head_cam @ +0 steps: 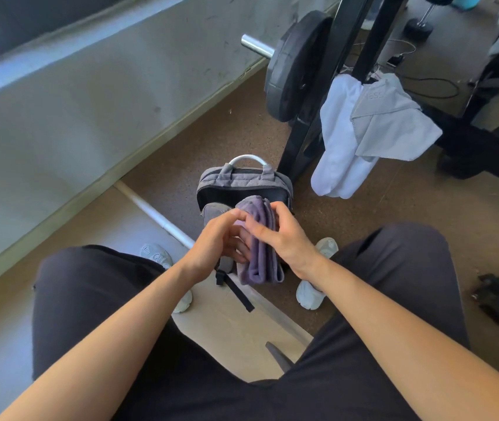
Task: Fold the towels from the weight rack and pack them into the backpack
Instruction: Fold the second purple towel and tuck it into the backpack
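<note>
Holding: left hand and right hand both clamp their fingers on the folded purple towel
Backpack: open, just beyond the fingertips, on the floor
Other towels: 1 white towel and 1 grey towel hang on the weight rack, well beyond the right fingers

Weight plate, dumbbell, floor cable, white shoes

The person wore loose black shorts that covered both thighs. Both forearms were bare, with no sleeves, watch or rings showing on the hands. On the feet were pale, whitish knit sneakers with thick light soles.
</note>
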Demonstrator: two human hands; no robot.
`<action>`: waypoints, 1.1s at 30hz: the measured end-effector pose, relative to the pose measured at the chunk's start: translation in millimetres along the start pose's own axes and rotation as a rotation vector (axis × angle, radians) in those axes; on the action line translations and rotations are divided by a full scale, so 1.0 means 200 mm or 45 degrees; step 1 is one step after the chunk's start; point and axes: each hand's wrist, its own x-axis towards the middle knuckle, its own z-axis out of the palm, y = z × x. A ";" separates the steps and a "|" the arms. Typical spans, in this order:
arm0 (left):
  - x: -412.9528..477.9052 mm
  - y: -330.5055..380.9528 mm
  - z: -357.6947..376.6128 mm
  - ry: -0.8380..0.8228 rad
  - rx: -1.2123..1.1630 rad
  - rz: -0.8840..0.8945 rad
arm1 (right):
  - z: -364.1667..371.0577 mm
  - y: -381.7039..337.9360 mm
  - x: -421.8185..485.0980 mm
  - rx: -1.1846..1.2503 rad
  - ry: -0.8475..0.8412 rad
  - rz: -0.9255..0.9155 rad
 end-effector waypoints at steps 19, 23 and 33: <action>0.07 -0.08 -0.05 -0.061 -0.307 -0.288 | -0.20 -0.08 0.05 0.600 -0.002 0.264; 0.09 -0.12 -0.07 0.276 0.055 -0.051 | -0.17 -0.01 0.07 0.323 0.206 0.284; 0.06 -0.11 -0.04 0.538 1.264 0.248 | -0.10 0.01 0.07 0.185 0.236 0.330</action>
